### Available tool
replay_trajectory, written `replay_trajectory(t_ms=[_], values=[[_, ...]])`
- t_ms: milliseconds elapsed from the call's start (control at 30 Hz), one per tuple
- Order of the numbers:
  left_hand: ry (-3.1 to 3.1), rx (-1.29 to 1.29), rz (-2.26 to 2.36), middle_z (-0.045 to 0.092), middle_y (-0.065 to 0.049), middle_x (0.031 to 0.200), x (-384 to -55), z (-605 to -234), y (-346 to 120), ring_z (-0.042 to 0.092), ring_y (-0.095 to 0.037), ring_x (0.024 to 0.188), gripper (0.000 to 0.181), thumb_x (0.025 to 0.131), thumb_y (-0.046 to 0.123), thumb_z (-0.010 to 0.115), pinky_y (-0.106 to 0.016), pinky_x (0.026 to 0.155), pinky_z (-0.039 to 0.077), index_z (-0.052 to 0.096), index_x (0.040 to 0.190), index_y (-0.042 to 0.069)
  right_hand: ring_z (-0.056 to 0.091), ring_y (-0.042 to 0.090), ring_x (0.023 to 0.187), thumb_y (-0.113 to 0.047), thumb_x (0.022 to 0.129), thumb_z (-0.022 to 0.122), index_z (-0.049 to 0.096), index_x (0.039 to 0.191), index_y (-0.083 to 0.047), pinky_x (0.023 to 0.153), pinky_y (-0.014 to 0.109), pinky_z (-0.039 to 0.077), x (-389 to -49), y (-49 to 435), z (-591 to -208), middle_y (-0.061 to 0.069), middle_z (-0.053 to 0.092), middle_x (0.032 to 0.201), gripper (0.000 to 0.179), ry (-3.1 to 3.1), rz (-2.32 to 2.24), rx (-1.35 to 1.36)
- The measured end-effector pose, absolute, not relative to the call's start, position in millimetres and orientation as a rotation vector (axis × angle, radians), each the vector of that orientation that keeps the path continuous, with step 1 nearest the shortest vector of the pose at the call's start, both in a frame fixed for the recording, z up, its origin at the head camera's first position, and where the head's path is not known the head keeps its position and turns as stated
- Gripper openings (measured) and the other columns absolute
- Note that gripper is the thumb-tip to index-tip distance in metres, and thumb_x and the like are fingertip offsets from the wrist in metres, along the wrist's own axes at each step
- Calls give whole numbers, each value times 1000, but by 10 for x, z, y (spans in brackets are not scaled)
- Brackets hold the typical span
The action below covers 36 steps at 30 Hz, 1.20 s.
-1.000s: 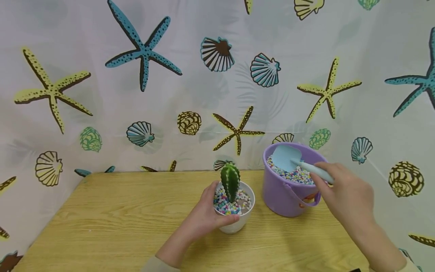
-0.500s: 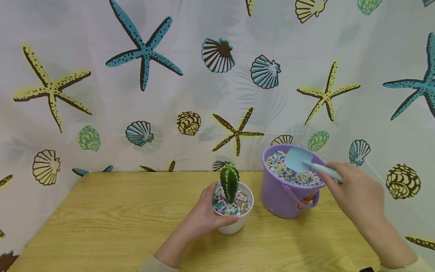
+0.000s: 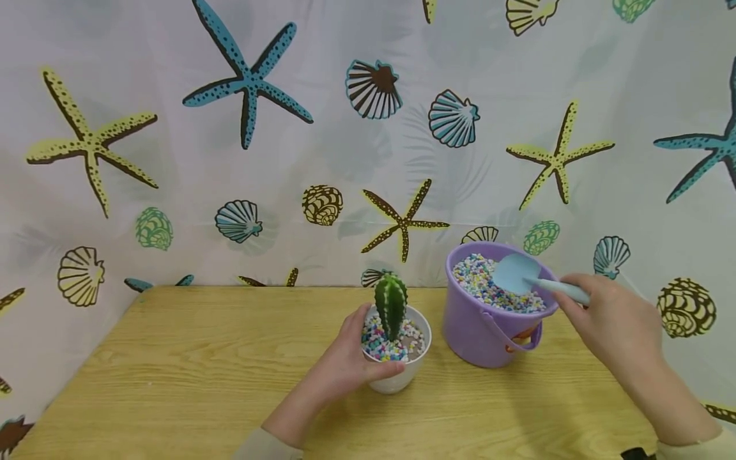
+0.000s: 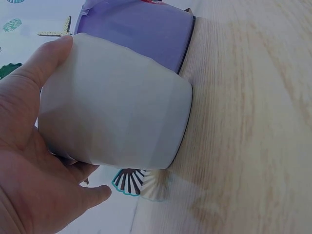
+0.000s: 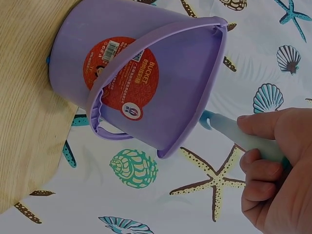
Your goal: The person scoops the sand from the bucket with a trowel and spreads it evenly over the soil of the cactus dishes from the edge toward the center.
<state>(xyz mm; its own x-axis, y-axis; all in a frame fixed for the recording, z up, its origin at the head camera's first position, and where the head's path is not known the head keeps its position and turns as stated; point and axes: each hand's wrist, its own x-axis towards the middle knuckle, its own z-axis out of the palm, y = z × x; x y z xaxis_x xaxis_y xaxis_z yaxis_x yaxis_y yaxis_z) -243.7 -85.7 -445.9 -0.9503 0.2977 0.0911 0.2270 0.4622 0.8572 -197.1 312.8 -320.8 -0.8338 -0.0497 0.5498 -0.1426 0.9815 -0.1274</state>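
My left hand (image 3: 345, 361) is curled round the near left side of a white pot (image 3: 397, 382), its thumb along the front below the rim. A green cactus (image 3: 390, 308) stands upright in the pot among colourful pebbles (image 3: 376, 343), with a bare greyish patch at the right. My right hand (image 3: 615, 322) grips the handle of a light blue toy shovel (image 3: 516, 273). The blade lies over the pebbles inside a purple bucket (image 3: 474, 338). In the right wrist view the fingers wrap round the shovel handle (image 5: 231, 131), while the bucket wall hides the blade.
Both containers stand on a wooden table (image 3: 201, 358), the bucket just right of the pot. The bucket's handle (image 3: 512, 338) hangs down its front. Behind the table hangs a white curtain (image 3: 322, 147) printed with shells and starfish.
My right hand has moved right, drawing the shovel blade from the bucket's left part towards its right side. The left hand and the pot have stayed in place.
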Motion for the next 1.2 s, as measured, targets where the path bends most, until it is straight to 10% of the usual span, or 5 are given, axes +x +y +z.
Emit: replay_trajectory(t_ms=[233, 1200], values=[[2631, 477, 1520, 30, -23, 175, -2447, -4413, -861, 42, -48, 154, 131, 81, 50, 99, -67, 122, 37, 19, 177, 11, 41, 18, 47, -46, 106, 75, 80, 129, -12, 41, 34, 25, -1959, 3164, -3115, -6, 44, 51, 41, -2640, 227, 78], [2606, 470, 1540, 33, -24, 172, -2449, -4431, -859, 44, -47, 152, 130, 80, 47, 101, -67, 122, 39, 21, 175, 10, 55, 20, 62, -54, 106, 70, 76, 133, -4, 49, 35, 34, -2006, 3308, -2883, -3, 57, 63, 57, -2965, 354, -4]])
